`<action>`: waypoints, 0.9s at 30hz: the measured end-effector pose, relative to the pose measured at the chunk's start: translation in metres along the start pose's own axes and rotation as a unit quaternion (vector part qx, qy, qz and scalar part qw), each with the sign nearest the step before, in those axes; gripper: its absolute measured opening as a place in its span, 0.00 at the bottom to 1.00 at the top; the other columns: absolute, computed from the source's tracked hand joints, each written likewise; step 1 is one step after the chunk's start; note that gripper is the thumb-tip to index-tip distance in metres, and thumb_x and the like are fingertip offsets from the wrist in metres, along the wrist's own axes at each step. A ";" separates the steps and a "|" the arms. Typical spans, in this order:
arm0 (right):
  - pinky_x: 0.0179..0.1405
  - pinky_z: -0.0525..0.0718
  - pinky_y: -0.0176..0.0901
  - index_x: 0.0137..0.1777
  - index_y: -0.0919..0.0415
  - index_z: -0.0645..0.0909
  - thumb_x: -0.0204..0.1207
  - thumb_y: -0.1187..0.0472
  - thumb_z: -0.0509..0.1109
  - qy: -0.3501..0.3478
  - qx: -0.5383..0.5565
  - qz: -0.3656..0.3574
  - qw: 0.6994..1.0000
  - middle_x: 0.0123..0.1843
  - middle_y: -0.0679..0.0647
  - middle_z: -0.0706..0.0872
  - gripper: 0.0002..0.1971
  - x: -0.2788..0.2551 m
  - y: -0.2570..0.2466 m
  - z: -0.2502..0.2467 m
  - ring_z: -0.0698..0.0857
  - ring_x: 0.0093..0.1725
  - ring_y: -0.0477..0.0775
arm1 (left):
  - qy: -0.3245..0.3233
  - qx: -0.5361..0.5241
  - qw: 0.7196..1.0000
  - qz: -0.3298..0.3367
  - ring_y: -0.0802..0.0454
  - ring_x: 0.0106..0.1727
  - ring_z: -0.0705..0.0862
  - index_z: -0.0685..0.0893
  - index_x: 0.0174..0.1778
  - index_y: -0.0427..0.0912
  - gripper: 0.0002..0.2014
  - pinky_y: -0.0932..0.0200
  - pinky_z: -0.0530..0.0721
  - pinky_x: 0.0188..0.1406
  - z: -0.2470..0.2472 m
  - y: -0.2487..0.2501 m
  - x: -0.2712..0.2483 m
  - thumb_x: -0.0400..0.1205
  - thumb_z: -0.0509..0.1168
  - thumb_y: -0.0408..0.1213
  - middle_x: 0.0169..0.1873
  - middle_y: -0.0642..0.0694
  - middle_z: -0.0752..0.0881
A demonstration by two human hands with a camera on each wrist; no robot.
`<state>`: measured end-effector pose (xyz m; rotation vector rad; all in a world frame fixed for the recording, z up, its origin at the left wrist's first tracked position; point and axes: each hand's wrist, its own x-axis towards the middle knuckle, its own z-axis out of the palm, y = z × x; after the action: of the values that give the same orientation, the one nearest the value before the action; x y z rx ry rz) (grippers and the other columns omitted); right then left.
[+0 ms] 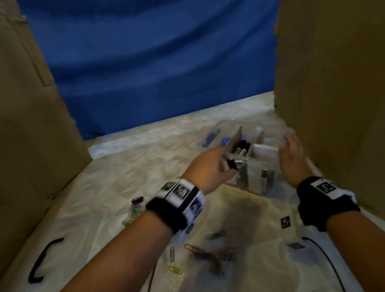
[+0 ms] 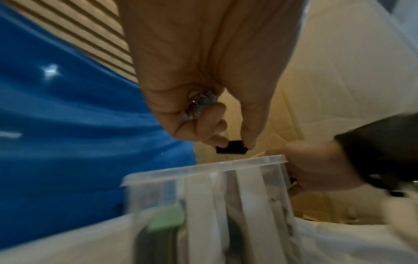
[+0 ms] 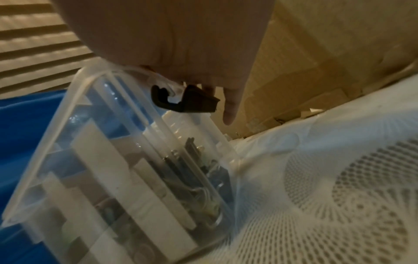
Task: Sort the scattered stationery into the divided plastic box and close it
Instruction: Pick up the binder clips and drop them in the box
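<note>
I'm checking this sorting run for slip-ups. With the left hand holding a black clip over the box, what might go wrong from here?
1. The left hand pinches the black clip only at its fingertips above the box rim, so it may drop outside or into the wrong compartment.
2. That hand also holds small items in its palm, which might spill.
3. Many paper clips lie under the forearms and may get swept aside.
</note>
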<state>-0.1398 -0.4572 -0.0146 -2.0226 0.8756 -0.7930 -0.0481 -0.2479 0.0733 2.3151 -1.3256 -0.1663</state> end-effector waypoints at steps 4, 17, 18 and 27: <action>0.82 0.51 0.47 0.82 0.60 0.58 0.87 0.60 0.51 -0.004 0.033 0.008 0.999 0.87 0.55 0.50 0.24 0.000 0.001 0.001 0.54 0.85 0.56 | -0.014 0.102 0.994 0.046 0.40 0.52 0.85 0.83 0.56 0.36 0.13 0.57 0.75 0.41 0.014 0.047 0.068 0.80 0.67 0.41 0.51 0.37 0.87; 0.78 0.59 0.53 0.81 0.60 0.61 0.87 0.60 0.51 -0.005 0.016 -0.019 1.000 0.86 0.54 0.51 0.23 -0.001 0.003 -0.001 0.58 0.83 0.61 | -0.161 0.235 0.958 0.041 0.43 0.35 0.83 0.77 0.27 0.44 0.18 0.48 0.80 0.55 0.070 0.054 0.132 0.84 0.59 0.42 0.30 0.42 0.83; 0.78 0.59 0.53 0.81 0.60 0.61 0.87 0.60 0.50 -0.004 0.015 -0.019 1.000 0.86 0.54 0.51 0.23 -0.001 0.003 -0.001 0.58 0.83 0.61 | -0.152 0.192 0.969 0.032 0.44 0.35 0.83 0.83 0.36 0.39 0.14 0.51 0.79 0.48 0.066 0.058 0.124 0.85 0.59 0.39 0.31 0.42 0.83; 0.79 0.59 0.60 0.82 0.62 0.58 0.85 0.57 0.51 -0.045 -0.129 0.001 0.991 0.86 0.58 0.49 0.26 -0.014 -0.020 -0.018 0.56 0.83 0.67 | 0.047 0.003 0.999 0.021 0.50 0.65 0.80 0.75 0.71 0.51 0.17 0.55 0.80 0.63 0.025 -0.016 -0.037 0.85 0.57 0.38 0.68 0.49 0.79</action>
<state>-0.1553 -0.4438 0.0081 -2.2616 0.9696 -0.6070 -0.0631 -0.2187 0.0395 2.2696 -1.3277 -0.0386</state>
